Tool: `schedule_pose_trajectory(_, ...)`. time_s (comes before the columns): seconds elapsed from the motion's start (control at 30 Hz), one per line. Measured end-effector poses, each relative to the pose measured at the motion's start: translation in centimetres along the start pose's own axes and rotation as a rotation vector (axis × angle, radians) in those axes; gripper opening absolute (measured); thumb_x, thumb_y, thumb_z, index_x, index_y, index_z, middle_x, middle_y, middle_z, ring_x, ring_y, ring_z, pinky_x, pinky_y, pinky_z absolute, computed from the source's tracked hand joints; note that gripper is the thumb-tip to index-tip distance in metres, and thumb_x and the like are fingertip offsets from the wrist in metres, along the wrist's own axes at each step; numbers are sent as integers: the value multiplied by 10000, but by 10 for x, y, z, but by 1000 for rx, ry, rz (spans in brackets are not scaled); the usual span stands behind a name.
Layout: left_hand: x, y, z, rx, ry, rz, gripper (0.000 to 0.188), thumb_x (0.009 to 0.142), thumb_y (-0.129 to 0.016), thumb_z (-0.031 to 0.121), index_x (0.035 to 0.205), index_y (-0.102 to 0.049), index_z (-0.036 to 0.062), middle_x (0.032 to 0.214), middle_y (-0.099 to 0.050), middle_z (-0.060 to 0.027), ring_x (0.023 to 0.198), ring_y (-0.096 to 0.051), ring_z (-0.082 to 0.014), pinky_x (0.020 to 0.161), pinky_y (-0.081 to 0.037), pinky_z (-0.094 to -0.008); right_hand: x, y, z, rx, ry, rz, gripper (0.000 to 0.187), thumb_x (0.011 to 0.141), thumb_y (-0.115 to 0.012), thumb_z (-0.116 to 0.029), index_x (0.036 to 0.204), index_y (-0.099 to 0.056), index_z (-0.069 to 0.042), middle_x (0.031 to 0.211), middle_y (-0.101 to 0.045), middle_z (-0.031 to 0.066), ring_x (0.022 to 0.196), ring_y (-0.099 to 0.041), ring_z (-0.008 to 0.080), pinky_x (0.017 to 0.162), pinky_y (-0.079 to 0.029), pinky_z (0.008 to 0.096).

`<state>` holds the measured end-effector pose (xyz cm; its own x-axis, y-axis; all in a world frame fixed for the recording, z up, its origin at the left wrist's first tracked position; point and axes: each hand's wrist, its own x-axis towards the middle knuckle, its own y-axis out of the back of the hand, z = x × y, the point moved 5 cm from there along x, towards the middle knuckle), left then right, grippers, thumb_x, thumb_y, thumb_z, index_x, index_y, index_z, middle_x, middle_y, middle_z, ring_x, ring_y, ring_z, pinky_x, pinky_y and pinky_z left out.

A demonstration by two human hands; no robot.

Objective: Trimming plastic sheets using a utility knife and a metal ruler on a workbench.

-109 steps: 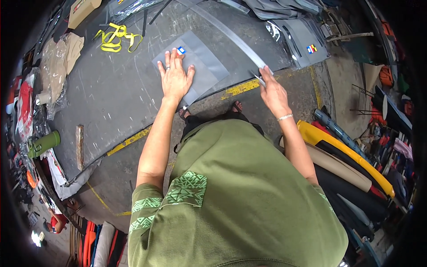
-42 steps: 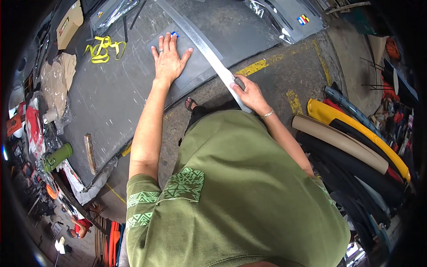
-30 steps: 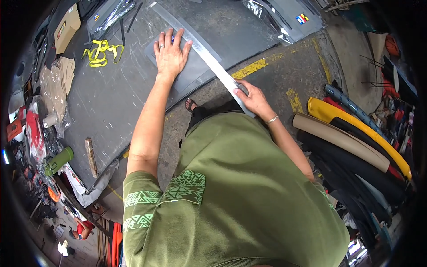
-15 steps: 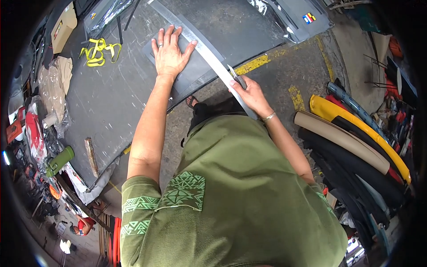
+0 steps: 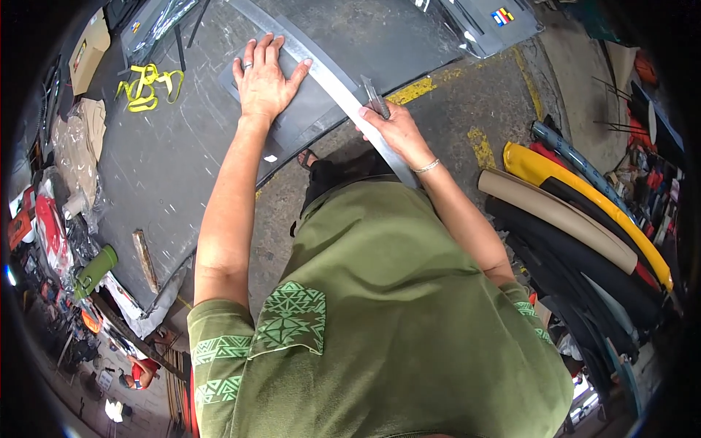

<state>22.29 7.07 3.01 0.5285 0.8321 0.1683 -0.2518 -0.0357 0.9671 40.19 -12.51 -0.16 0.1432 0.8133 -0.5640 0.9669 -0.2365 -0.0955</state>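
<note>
knife [image 5: 377, 98] slid nearer along straightedge [image 5: 343, 84]

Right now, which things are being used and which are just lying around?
In use:
left hand flat on the grey sheet
long metal ruler across the sheet
right hand holding a utility knife against the ruler

Just lying about:
yellow strap
green bottle
stack of curved panels

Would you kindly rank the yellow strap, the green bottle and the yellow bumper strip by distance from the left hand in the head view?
From the left hand:
1. Yellow strap, just left.
2. Green bottle, lower left.
3. Yellow bumper strip, far right.
</note>
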Motion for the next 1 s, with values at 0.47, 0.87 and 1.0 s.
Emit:
schedule_pose_trajectory(0.47, -3, -3, 0, -18, 6, -7, 912, 889, -608, 725, 1561, -399, 146, 1644, -369, -50, 1562, -234, -335, 1230, -126, -672, 3, 7, 3, -120, 47, 109, 245, 977, -726, -254, 955, -694, -12, 814, -669, -8, 724, -595, 69, 669, -485, 257)
schedule_pose_trajectory(0.87, -3, -3, -1, -37, -6, 13, 919, 871, -638, 724, 1549, -414, 145, 1642, -375, -49, 1563, -245, -327, 1237, -122, -662, 0, 5, -11, -68, -24, 200, 352, 901, -816, -343, 813, -686, -28, 752, -522, -81, 715, -432, 45, 617, -363, 248)
schedule_pose_trajectory(1.0, -3, -2, 0, -39, -10, 22, 914, 872, -630, 733, 1547, -419, 155, 1639, -378, -48, 1561, -250, -329, 1236, -128, -663, 3, 5, -8, -71, 22, 209, 355, 901, -816, -344, 790, -675, -37, 745, -518, -82, 709, -430, 48, 618, -364, 247)
